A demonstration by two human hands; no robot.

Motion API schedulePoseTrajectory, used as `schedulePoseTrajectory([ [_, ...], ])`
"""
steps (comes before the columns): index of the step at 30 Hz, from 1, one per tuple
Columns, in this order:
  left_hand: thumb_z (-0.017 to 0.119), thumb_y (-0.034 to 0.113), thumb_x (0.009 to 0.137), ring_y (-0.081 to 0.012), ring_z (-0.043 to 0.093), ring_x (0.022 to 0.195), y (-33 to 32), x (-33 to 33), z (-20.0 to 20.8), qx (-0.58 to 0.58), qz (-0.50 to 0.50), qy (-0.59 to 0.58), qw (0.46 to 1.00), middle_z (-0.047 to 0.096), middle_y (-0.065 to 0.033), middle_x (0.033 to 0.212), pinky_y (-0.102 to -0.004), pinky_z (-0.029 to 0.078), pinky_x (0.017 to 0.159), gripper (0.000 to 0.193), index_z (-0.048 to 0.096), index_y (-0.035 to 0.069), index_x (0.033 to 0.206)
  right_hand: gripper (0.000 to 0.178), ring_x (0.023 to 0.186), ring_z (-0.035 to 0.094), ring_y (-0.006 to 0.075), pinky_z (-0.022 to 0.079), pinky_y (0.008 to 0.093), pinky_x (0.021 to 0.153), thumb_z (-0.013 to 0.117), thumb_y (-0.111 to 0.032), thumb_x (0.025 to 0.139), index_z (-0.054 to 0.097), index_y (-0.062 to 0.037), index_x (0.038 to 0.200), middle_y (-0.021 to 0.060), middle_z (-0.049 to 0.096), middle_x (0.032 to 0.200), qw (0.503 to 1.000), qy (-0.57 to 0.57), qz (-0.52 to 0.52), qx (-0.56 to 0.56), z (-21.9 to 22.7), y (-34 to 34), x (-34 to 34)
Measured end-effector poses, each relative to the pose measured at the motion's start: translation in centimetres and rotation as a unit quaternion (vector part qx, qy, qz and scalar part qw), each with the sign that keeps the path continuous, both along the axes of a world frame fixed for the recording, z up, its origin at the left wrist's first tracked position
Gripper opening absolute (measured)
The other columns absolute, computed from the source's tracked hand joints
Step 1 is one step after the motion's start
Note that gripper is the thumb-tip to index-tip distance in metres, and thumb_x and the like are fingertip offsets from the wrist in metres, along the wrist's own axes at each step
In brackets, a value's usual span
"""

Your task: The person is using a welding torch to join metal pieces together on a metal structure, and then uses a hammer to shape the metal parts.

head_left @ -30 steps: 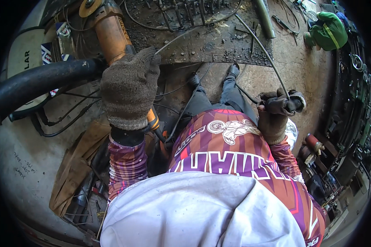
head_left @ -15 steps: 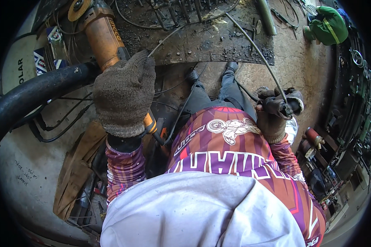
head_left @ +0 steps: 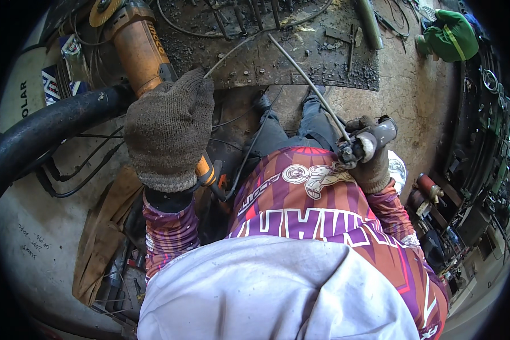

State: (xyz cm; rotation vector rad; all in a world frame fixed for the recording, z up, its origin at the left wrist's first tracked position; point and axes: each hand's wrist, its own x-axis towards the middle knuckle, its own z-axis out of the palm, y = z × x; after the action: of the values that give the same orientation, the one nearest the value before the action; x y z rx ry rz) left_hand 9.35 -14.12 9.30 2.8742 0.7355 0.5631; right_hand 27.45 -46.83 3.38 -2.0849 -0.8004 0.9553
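Observation:
My left hand, in a brown knit glove, is closed with its thumb and fingers together. A thin metal rod runs from its fingertips toward the metal parts on the worktable. Behind that hand lies an orange angle grinder with a disc at its far end; its cord end shows below the glove. My right hand, also gloved, is wrapped round a worn welding electrode holder. A long grey welding rod sticks out of the holder, its tip over the table. The gloved fingers are partly hidden by the holder.
The dark metal worktable is strewn with grit and holds upright steel bars. A thick black pipe curves along the left. Brown cloth lies below it. A green cap shows at far right, and cables cross the floor.
My right hand has turned and shifted slightly left, swinging the welding rod's tip leftward over the table, close to the thin rod. My left hand has barely moved.

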Motion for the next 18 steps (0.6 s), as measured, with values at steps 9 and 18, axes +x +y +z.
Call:
schedulePoseTrajectory([
  [9,0.076,0.032,0.088,-0.0265,0.071,0.066,0.0,0.0,0.1,-0.003,-0.001,0.005,1.0,0.074,-0.0073,0.077,-0.0389,0.058,0.064,0.02,0.081,0.016,0.099,0.041,0.094,0.067,0.0227,0.056,0.0431,0.079,0.065,-0.048,0.098,0.061,-0.0124,0.12,0.0058,0.066,0.11,0.998,-0.066,0.001,0.021,-1.3,-0.3,-0.1],
  [18,0.076,0.03,0.087,-0.0273,0.071,0.067,-0.1,0.1,0.4,-0.033,0.009,0.001,0.999,0.074,-0.0082,0.078,-0.0395,0.058,0.065,0.02,0.081,0.014,0.098,0.035,0.097,0.065,0.0207,0.054,0.0408,0.086,0.06,-0.042,0.102,0.059,-0.0134,0.123,0.0046,0.065,0.109,0.989,-0.141,0.034,0.036,-1.8,-0.1,0.4],
])
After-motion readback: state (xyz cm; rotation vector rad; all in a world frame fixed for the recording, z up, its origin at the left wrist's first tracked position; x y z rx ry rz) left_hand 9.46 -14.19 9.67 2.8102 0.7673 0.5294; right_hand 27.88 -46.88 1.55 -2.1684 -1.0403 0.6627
